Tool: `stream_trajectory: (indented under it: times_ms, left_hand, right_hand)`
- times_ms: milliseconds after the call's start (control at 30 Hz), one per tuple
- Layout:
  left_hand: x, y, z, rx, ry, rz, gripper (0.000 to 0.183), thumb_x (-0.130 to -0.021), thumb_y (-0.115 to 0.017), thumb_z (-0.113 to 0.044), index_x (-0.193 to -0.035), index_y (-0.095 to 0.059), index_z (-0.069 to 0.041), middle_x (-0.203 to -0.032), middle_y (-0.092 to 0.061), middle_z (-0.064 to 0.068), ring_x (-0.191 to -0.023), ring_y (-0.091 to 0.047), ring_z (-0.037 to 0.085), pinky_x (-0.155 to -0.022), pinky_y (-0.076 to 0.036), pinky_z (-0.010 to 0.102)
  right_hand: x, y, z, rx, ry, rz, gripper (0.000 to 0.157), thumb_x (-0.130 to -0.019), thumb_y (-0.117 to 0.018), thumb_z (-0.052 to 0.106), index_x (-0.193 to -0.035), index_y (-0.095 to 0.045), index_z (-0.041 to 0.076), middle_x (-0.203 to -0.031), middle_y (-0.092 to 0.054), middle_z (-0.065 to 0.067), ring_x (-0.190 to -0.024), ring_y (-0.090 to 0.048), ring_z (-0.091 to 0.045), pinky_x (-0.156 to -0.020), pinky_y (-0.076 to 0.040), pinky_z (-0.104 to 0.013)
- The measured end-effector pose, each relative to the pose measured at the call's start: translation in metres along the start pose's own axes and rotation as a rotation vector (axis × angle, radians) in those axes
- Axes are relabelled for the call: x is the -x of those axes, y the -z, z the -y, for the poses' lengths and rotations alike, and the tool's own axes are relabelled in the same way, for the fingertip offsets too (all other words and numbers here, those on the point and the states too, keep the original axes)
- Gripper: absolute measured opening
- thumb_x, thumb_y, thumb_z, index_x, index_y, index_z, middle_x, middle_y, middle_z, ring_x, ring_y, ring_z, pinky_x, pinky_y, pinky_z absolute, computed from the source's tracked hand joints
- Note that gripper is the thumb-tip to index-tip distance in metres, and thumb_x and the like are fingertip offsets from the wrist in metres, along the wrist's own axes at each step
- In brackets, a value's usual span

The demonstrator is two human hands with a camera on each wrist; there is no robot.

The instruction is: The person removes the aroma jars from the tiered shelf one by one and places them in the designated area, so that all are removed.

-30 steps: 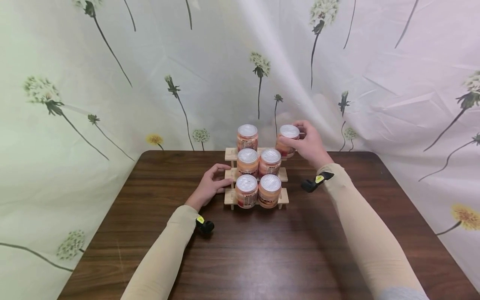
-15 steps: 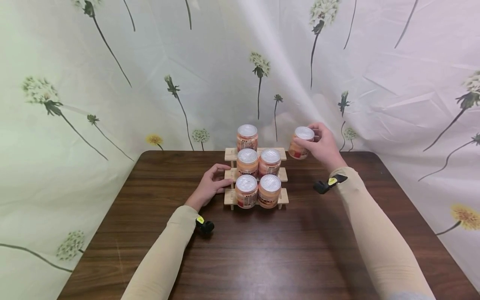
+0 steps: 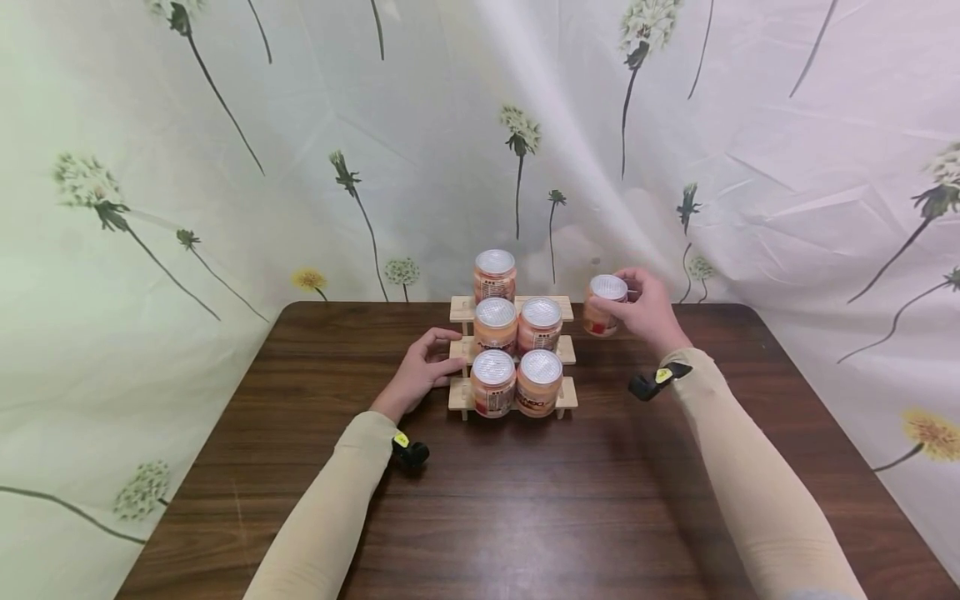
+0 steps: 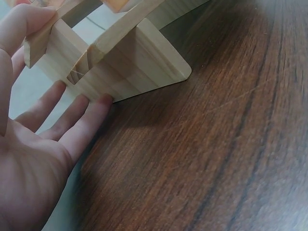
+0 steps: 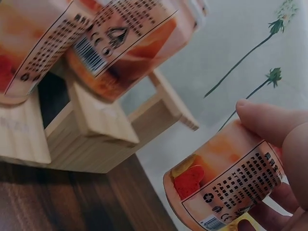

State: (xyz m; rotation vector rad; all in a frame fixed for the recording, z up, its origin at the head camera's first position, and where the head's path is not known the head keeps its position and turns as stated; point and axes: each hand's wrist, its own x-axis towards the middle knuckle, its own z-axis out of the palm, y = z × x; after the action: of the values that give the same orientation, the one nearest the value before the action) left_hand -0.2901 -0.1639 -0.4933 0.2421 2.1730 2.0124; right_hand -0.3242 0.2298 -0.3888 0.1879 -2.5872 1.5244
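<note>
My right hand [image 3: 651, 313] holds an orange-labelled jar [image 3: 600, 318] with a ridged silvery lid, just right of the rack. In the right wrist view, thumb and fingers curl round this jar [image 5: 224, 175], which shows printed text and a red patch. A three-step wooden rack [image 3: 461, 310] stands on the table, carrying several similar jars [image 3: 495, 327]. My left hand [image 3: 420, 371] rests at the rack's left side. The left wrist view shows its extended fingertips [image 4: 103, 101] against the wooden side panel [image 4: 139, 62], with another digit on a shelf end.
The dark wood table [image 3: 510, 517] reaches back to a white dandelion-print curtain [image 3: 420, 167]. One jar [image 3: 495, 275] stands on the rack's top step, whose right part [image 3: 555, 307] is bare. Both lower steps carry two jars each.
My right hand has taken the jar off the right end of the top step, moved it rightward, then lowered it somewhat. My left hand has stayed at the rack's side.
</note>
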Motion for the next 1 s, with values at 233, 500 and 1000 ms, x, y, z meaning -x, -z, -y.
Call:
stream_trajectory:
  times_ms: [233,500,1000]
  left_hand:
    - [0.000,-0.001,0.000,0.001,-0.006,0.003,0.044,-0.099,-0.076,-0.015,-0.139,-0.056,-0.013,-0.150,-0.047,0.020,-0.124,-0.061,0.034,-0.080,-0.062,0.037]
    - [0.001,0.000,-0.001,0.000,0.000,0.004,0.044,-0.099,-0.075,-0.014,-0.139,-0.056,-0.013,-0.151,-0.046,0.020,-0.123,-0.061,0.034,-0.081,-0.062,0.038]
    - [0.003,-0.001,-0.003,-0.004,0.004,0.001,0.047,-0.100,-0.075,-0.016,-0.142,-0.054,-0.011,-0.154,-0.043,0.020,-0.122,-0.060,0.032,-0.082,-0.061,0.038]
  right_hand:
    - [0.005,-0.006,-0.015,0.024,-0.010,0.015,0.065,-0.091,-0.085,0.030,-0.139,-0.052,0.000,-0.136,-0.057,-0.020,-0.119,-0.059,-0.035,-0.091,-0.051,-0.040]
    - [0.010,-0.018,-0.034,-0.001,-0.024,0.050,0.059,-0.090,-0.087,0.024,-0.133,-0.054,0.000,-0.129,-0.061,-0.019,-0.113,-0.060,-0.030,-0.092,-0.049,-0.037]
    - [0.015,-0.030,-0.049,0.006,-0.023,0.077,0.058,-0.089,-0.087,0.022,-0.131,-0.053,0.001,-0.129,-0.061,-0.020,-0.113,-0.062,-0.034,-0.095,-0.051,-0.044]
